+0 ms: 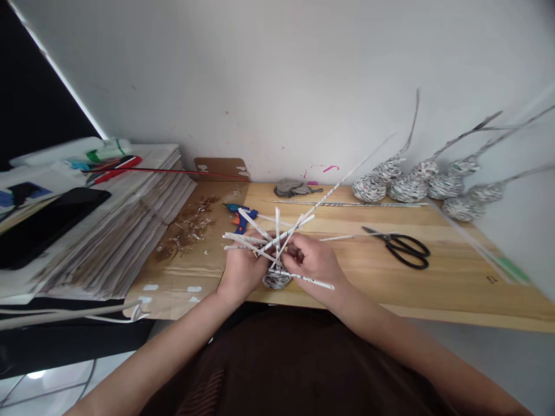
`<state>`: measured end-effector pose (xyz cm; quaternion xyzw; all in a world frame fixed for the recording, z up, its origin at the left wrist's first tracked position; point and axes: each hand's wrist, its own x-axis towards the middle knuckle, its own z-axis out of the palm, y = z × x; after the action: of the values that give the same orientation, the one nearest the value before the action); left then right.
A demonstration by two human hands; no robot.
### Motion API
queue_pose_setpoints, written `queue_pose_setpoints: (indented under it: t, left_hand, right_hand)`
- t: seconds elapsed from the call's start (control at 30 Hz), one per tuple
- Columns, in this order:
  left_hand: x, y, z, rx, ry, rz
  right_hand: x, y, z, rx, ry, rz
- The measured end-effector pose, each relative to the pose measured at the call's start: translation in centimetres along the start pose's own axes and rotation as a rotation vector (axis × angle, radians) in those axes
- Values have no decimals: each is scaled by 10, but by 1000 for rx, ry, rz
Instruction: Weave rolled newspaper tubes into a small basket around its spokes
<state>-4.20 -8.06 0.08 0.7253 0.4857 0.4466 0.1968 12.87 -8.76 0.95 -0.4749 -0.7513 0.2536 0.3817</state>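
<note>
Vessel of woven paper (276,281) sat near front edge of tabletop (455,292), between left hand (243,267) and right hand (319,263) | right fingers curled at splayed paper tubes (318,282), left fingertips hidden; pinches couldn't be told | judged risk: uneven tugging could have creased tubes, skewing weave

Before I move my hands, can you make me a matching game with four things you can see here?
Things:
1. Scissors
2. Glue gun
3. Phone
4. Small woven paper piece

Places and colours:
A. Between the left hand and the right hand, with white paper sticks poking out
B. Flat and black, on top of the tall paper stack
C. On the bare wood, to the right of the right hand
D. Blue with an orange part, just beyond the left hand

Right pairs: 1-C, 2-D, 3-B, 4-A
</note>
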Motion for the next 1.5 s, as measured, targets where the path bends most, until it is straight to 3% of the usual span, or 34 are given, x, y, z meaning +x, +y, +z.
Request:
queue_pose_setpoints:
  t: [0.1, 0.3, 0.47, 0.53, 0.7, 0.8, 1.1, 1.33, 1.5]
  left_hand:
    - [2, 3, -2, 54, -9, -6]
    - [-1, 1, 0, -52, 41, -94]
    - [-3, 0, 3, -173, 39, -213]
    - [-3, 1, 3, -168, 32, -205]
    - [-5, 2, 4, -111, 40, -154]
    - [-8, -2, 7, -173, 60, -187]
    - [-13, 1, 4, -112, 63, -56]
    - [-6, 13, -5, -16, -44, 68]
    - [3, 9, -2, 36, -7, 11]
  right_hand:
    - [2, 2, 4, 8, 51, -25]
    - [-14, 10, 18, 425, 175, 66]
    - [-18, 13, 14, 137, 217, -54]
    - [-14, 12, 12, 139, 208, -37]
    - [-3, 3, 11, 583, 265, 157]
    - [0, 0, 9, 712, 321, 248]
    - [2, 14, -1, 1015, 107, 503]
    - [-2, 4, -6, 815, 175, 348]
    - [-4, 18, -2, 738, 83, 263]
